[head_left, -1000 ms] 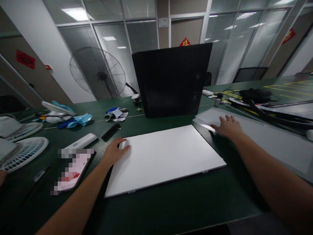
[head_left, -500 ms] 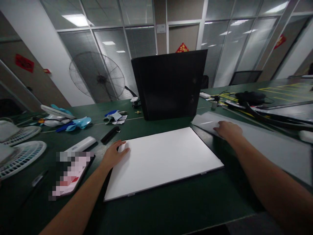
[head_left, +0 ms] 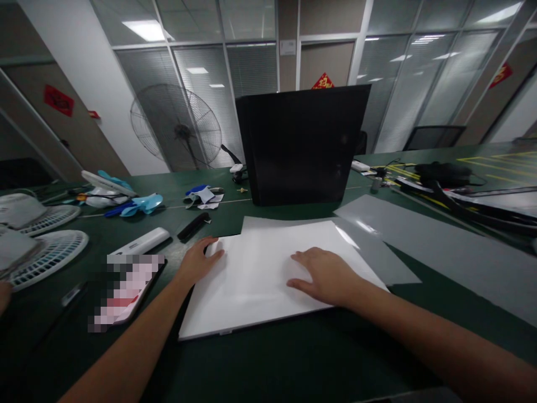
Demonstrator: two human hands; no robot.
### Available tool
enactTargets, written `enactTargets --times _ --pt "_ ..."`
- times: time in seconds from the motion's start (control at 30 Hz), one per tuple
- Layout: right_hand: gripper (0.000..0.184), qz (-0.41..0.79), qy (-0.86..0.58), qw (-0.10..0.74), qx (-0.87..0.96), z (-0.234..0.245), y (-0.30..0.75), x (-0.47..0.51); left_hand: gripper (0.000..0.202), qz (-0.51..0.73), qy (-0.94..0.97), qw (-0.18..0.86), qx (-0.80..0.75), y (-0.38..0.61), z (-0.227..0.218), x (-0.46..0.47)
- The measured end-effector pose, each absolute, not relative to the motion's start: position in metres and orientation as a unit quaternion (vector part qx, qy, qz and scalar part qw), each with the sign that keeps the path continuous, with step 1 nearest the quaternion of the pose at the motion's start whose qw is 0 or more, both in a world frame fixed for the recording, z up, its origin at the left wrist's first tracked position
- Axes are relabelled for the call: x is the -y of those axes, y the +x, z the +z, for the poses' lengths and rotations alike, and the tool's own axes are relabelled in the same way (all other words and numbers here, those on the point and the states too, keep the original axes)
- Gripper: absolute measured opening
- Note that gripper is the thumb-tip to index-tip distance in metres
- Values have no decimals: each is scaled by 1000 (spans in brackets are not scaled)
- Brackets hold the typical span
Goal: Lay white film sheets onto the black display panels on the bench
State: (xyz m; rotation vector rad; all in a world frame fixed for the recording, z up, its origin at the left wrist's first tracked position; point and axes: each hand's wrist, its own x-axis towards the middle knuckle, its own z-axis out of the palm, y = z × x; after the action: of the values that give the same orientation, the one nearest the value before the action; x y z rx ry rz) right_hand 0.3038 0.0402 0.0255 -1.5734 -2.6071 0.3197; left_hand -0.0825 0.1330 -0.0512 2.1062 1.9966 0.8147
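Pressing thin sheet (head_left: 377,256) onto white panel (head_left: 218,313) mid-frame: right hand (head_left: 325,275) lay spread flat; left hand (head_left: 197,263) rested, loosely curled, on panel's left edge.

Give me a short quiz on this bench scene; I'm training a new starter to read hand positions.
1. True or false: the right hand lies flat on the thin sheet covering the white panel.
2. The left hand touches the panel's: A) left far corner, B) right near corner, C) middle?
3. What stands upright behind the panel?
Key: 1 true; 2 A; 3 a black board.
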Motion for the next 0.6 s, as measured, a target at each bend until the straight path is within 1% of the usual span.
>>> enactTargets --times 0.07,0.13,0.27,0.37,0.43,0.6 --pt "90 131 -476 47 868 26 293 -28 57 282 693 77 -659 -82 -49 -132" --pt "94 161 -449 54 877 26 288 -19 58 299 683 94 -660 -80 -46 -131" --pt "93 201 -392 44 897 29 287 -12 69 315 664 133 -666 -78 -41 -128" --pt "93 201 -378 38 903 26 288 -13 64 305 670 133 -664 -80 -43 -131" --pt "91 189 -375 43 907 22 289 -15 63 296 662 123 -677 -83 -47 -134" --pt "79 152 -360 62 918 13 292 -23 57 286 649 122 -694 -90 -53 -140"
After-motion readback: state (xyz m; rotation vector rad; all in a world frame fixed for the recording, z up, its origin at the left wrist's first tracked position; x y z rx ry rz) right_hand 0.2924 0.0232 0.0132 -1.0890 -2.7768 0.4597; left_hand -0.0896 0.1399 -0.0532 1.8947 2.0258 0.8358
